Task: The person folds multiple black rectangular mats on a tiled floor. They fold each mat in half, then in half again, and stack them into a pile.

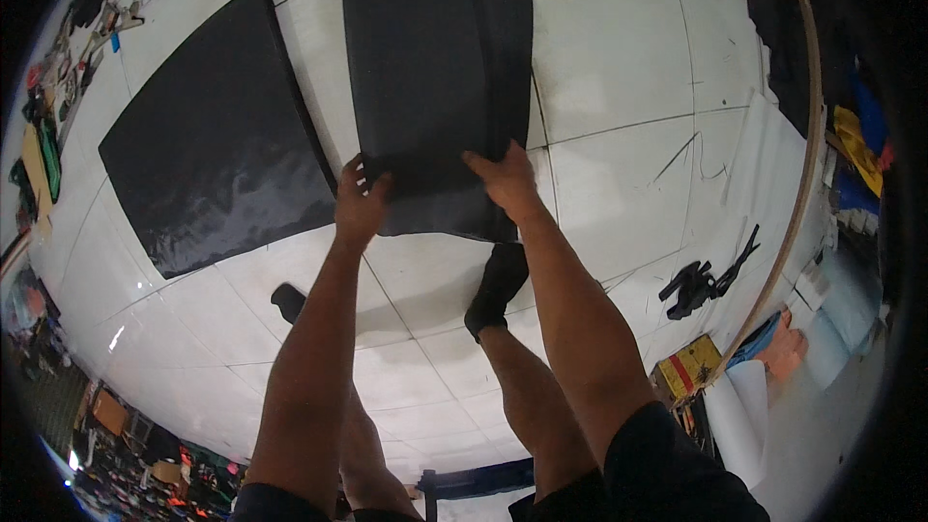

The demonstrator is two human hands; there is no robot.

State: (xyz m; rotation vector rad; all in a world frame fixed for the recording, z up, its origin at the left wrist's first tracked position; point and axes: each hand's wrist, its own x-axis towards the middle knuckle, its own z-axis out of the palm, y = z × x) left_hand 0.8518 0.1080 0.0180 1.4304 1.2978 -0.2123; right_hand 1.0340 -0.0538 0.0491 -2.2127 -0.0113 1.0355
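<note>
A long black panel (416, 68) with a matte surface lies lengthwise before me on the white tiled floor. A ridge or fold runs down its right side. My left hand (362, 205) grips its left edge near the close end, thumb on top and fingers along the side. My right hand (507, 182) holds the right edge at about the same height, its thumb pressed on the surface and its fingers partly hidden. To the left rests a second, wider black panel (222, 135) with a curved outer edge and a shinier near end. Neither hand touches that one.
My feet in black socks (499, 288) stand just behind the panel. A black tool-like object (696, 285) lies on the floor at right, near a yellow and red box (688, 367). A brown curved strip (797, 184) borders the right side. Clutter lines the left.
</note>
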